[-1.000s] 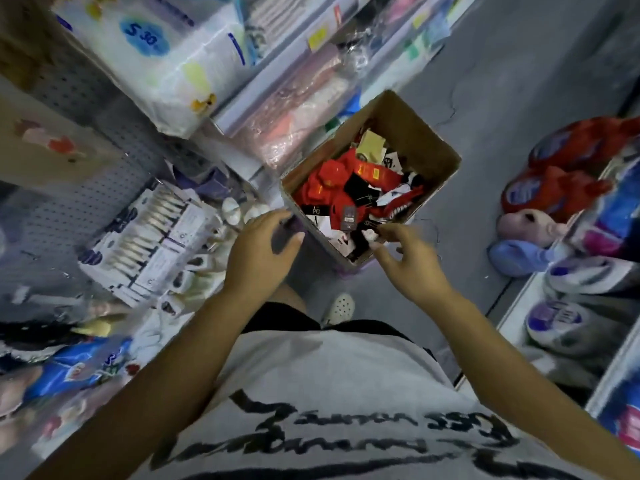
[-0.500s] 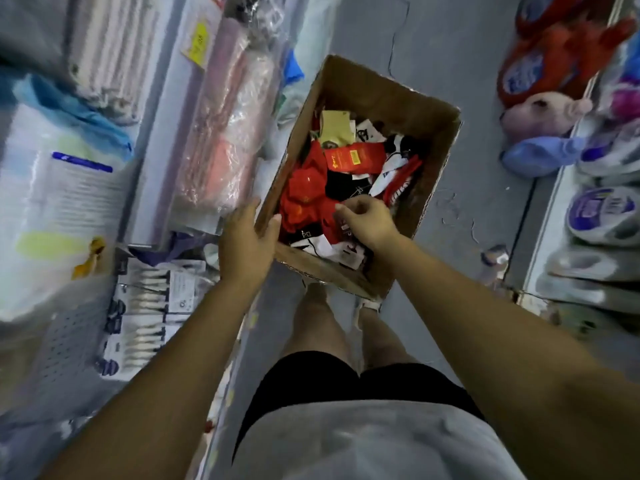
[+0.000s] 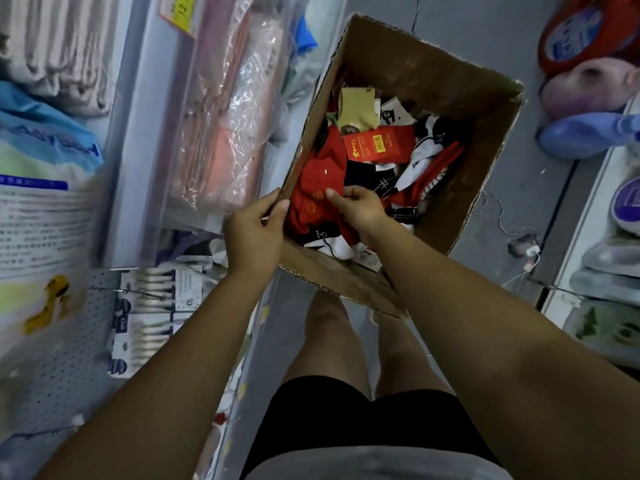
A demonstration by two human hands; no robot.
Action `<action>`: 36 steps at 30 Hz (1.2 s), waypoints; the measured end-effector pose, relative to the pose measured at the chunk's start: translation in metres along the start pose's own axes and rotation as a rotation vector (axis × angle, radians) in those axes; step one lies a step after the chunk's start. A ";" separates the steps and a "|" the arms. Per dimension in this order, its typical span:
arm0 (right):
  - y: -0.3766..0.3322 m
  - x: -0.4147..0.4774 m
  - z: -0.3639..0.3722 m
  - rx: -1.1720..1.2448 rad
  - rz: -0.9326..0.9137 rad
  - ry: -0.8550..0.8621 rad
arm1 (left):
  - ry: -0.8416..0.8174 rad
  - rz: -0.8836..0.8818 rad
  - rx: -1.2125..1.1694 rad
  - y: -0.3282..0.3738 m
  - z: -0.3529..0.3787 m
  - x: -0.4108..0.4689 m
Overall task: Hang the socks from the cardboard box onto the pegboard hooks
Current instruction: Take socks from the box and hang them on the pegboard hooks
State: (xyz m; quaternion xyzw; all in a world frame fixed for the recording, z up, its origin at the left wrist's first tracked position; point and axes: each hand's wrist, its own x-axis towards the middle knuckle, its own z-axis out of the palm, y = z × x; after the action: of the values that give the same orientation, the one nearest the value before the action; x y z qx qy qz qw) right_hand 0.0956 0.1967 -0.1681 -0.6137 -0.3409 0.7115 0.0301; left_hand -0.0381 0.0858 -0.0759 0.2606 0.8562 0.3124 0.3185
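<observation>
An open cardboard box (image 3: 450, 91) stands on the floor in front of my legs, filled with several socks in red, black, white and tan. My left hand (image 3: 252, 233) grips the box's near left wall. My right hand (image 3: 360, 209) is inside the box, its fingers pinching a red sock (image 3: 320, 178) on top of the pile. A red packaged pair (image 3: 379, 143) lies further in. The grey pegboard (image 3: 55, 382) with a wire hook (image 3: 121, 292) is at the lower left.
Shelves on the left hold bagged textiles (image 3: 221, 109) and diaper packs (image 3: 38, 209). Carded goods (image 3: 149, 323) hang on the pegboard. Slippers (image 3: 588, 81) and more shelved goods line the right. A thin cable (image 3: 509, 230) lies on the grey floor.
The view swung down over the box. My left hand took hold of the box wall and my right hand went from the rim into the socks onto the red one.
</observation>
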 end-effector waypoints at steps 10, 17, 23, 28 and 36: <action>-0.014 -0.062 -0.028 0.060 -0.051 -0.050 | 0.194 0.150 0.033 0.025 0.007 -0.035; -0.033 -0.097 -0.051 0.452 0.043 -0.335 | -0.255 -0.122 -0.331 0.038 0.017 -0.052; -0.041 -0.054 -0.061 0.004 -0.107 -0.088 | -0.129 -0.156 -0.345 0.026 0.014 -0.045; -0.048 -0.010 -0.067 -0.506 -0.304 -0.051 | -0.059 -0.160 -0.244 0.012 0.016 -0.038; -0.038 0.031 -0.062 -0.995 -0.340 0.057 | -0.045 -0.152 -0.216 0.006 0.019 -0.033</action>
State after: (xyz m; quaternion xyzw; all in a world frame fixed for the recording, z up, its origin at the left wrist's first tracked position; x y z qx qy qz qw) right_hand 0.1288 0.2677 -0.1758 -0.5089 -0.7313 0.4319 -0.1404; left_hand -0.0012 0.0752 -0.0705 0.1661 0.8276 0.3716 0.3865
